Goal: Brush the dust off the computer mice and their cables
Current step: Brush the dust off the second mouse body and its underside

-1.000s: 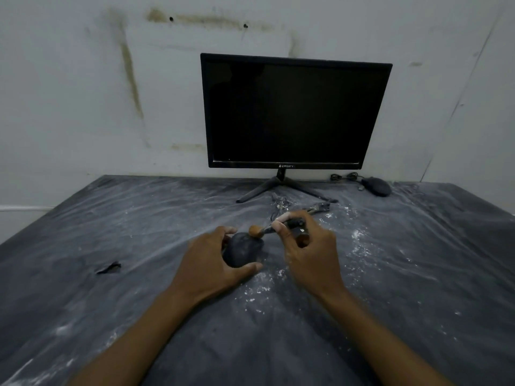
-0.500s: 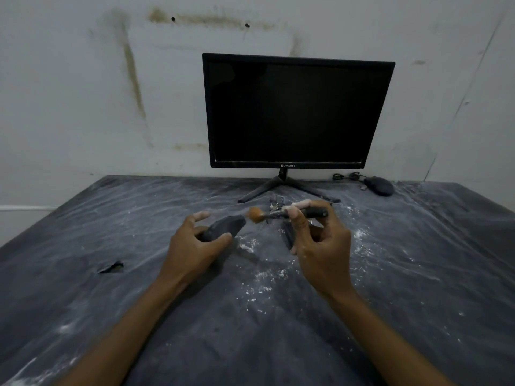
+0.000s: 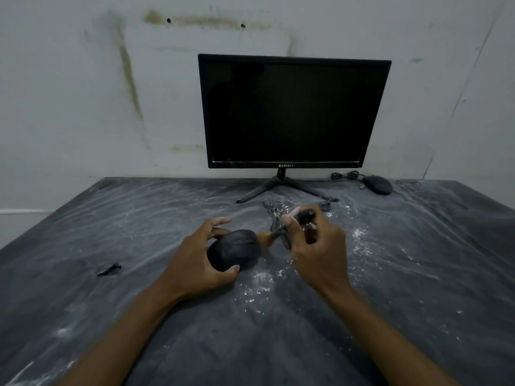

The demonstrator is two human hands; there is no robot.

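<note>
Left hand point(image 3: 195, 263) grips a dark mouse point(image 3: 234, 250), thumb curled under its near edge, fingers wrapped over the far side. Mouse sits near table point(image 3: 83, 218) centre, tilted so its top faces the camera; whether it rests on the surface or is lifted can't be told.

Right hand point(image 3: 317, 246) pinches a brush point(image 3: 289, 224) by its black handle, thumb and forefinger on the shaft, other fingers curled underneath. Brush angles down-left; its orange bristles point(image 3: 264, 238) touch the mouse's right edge.

Cable point(image 3: 274, 215) of this mouse lies bunched just behind the brush, partly hidden by the right hand, dusted white.

Second mouse point(image 3: 377, 184) sits at the far right of the table, well apart from the hands, its coiled cable point(image 3: 345, 175) just to its left.

Monitor point(image 3: 292, 112), screen dark, stands on a splayed stand point(image 3: 278, 185) at the far edge against a stained wall point(image 3: 111, 79).

Table is covered in wrinkled clear plastic, with white powder point(image 3: 262, 277) scattered mostly in front of and right of the held mouse. A small dark scrap point(image 3: 110, 269) lies to the left.
</note>
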